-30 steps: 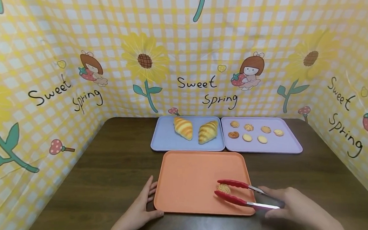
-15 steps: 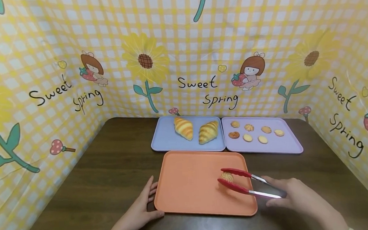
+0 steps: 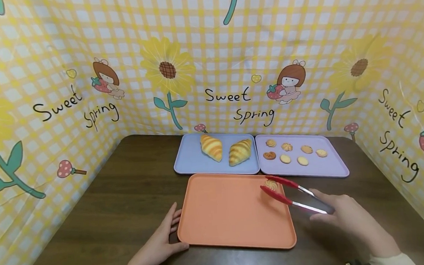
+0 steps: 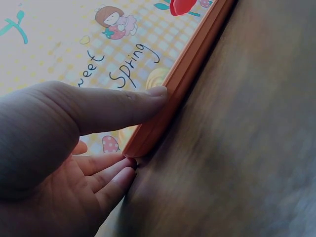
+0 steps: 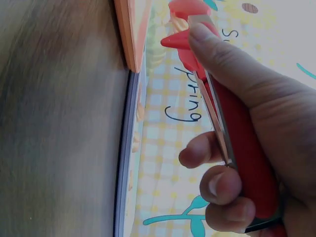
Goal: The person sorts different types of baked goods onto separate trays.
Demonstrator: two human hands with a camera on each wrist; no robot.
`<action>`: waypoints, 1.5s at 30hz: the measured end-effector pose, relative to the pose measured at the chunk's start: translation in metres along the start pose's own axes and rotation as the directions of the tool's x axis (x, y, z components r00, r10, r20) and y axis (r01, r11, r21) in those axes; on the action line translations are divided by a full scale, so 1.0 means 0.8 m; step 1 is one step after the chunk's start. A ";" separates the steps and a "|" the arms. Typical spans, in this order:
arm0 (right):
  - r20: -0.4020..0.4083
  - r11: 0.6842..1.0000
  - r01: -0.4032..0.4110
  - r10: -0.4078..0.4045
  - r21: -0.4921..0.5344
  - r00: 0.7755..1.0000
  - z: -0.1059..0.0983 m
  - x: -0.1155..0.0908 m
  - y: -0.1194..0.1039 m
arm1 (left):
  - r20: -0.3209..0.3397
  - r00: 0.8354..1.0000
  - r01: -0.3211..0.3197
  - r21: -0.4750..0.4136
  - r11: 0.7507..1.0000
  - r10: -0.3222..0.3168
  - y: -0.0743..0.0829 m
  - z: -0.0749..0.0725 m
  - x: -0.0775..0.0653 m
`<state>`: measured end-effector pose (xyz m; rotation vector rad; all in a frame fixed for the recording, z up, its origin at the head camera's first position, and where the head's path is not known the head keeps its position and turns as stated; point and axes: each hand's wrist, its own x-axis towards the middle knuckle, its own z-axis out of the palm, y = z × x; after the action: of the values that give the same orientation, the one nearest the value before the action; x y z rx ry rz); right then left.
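Note:
My right hand (image 3: 352,215) grips a pair of red-tipped metal tongs (image 3: 309,207), thumb on one arm and curled fingers on the other. Between the red tips sits a round swirled cookie (image 3: 272,185), over the far right corner of the orange tray (image 3: 224,217). In the right wrist view the tongs (image 5: 242,133) fill the hand, and the cookie is mostly hidden by the red tips. My left hand (image 3: 160,237) rests at the tray's near left corner with fairly straight fingers. In the left wrist view its thumb touches the orange rim (image 4: 180,81), and its fingertips meet the corner.
A blue tray (image 3: 190,162) with two croissants (image 3: 211,147) lies behind the orange one. To its right, a lilac tray (image 3: 327,168) bears several small cookies (image 3: 287,147). A yellow checked cloth (image 3: 207,47) hangs around the dark wooden table (image 3: 128,186).
My right hand has carried the cookie in the tongs away from me and slightly right, from the orange tray's near right part to its far right corner. My left hand stays put.

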<state>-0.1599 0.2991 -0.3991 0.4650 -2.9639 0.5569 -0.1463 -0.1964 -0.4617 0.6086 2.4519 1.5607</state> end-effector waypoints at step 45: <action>-0.120 0.945 -0.325 0.319 -0.038 0.940 -0.005 0.010 0.083 | -0.011 1.000 0.010 0.002 1.000 -0.010 -0.001 0.000 0.000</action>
<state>-0.1884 0.3576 -0.4167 -0.0613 -2.9518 0.5036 -0.1462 -0.1968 -0.4621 0.5892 2.4608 1.5622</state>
